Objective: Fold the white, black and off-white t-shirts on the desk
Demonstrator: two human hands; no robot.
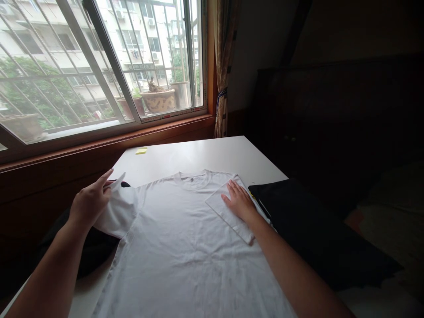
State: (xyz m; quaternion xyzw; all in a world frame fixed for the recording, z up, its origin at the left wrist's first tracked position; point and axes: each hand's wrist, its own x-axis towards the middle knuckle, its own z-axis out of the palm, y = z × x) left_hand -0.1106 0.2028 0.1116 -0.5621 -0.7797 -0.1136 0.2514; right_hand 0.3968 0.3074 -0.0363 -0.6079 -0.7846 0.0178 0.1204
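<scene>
A white T-shirt lies spread on a white table, its collar toward the window. The sleeve on the right is folded inward over the body. On that folded sleeve my right hand rests flat, fingers stretched out. My left hand pinches the other sleeve near its hem and holds it a little up from the table; the index finger points forward. That sleeve reaches out to the left of the shirt's body.
Dark cloth lies at the table's right edge, and another dark item is under the left sleeve. A yellow sticky note is on the white table at the back left. Beyond are a barred window and a tied curtain.
</scene>
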